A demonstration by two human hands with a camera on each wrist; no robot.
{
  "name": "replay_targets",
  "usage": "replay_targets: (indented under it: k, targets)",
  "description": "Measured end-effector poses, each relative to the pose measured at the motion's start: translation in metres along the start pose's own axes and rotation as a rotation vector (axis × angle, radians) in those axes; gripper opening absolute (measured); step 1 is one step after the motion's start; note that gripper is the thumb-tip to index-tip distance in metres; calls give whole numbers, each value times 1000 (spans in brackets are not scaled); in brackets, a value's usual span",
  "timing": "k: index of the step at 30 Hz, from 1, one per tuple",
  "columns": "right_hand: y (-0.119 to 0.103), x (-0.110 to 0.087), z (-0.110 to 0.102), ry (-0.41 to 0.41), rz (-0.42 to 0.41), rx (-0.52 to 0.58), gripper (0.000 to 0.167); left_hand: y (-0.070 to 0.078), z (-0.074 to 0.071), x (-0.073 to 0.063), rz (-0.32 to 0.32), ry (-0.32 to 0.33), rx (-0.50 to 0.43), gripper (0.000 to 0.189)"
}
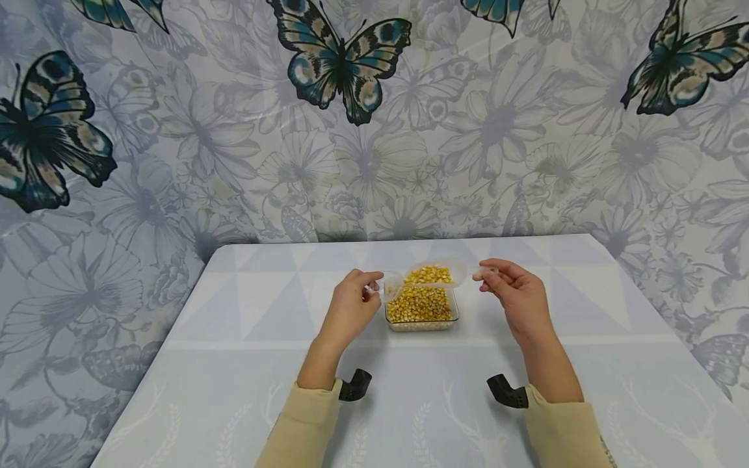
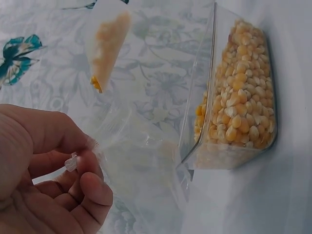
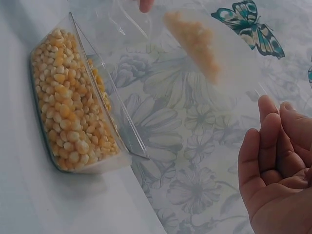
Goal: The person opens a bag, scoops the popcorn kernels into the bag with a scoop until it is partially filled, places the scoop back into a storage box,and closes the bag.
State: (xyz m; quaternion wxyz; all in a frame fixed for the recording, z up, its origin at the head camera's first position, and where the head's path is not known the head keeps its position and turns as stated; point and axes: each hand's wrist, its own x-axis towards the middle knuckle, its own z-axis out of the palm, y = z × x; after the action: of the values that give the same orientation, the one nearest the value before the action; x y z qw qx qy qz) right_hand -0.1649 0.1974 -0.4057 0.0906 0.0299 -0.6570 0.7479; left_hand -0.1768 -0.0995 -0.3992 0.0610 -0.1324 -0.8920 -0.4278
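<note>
A clear glass container (image 1: 422, 325) full of dried yellow corn kernels (image 1: 420, 303) stands on the table between the two hands. My left hand (image 1: 354, 300), at the container's left, pinches the edge of a thin clear plastic bag (image 2: 141, 165) between thumb and index finger. My right hand (image 1: 516, 296), at the right, pinches the thin handle end of a translucent plastic scoop (image 3: 234, 58) that carries kernels. The scoop is above the container, its lip towards the bag. Some yellow kernels (image 2: 96, 84) show at that lip in the left wrist view.
The pale patterned table (image 1: 246, 390) reaches back to a wall covering (image 1: 374, 169) with flowers and teal butterflies. Black wrist mounts (image 1: 355, 385) sit at both cuffs, above the near part of the table.
</note>
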Motion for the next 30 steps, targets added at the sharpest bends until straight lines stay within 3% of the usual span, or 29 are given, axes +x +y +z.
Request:
replay_targets:
  k: [20,30]
  targets:
    - [-4,-7,28,12,-93,-321,28,-1,6,0,7,-21,-82,37]
    - [-4,-10,35,8,-158,-379,23,-11,6,4,0,-44,-155,37]
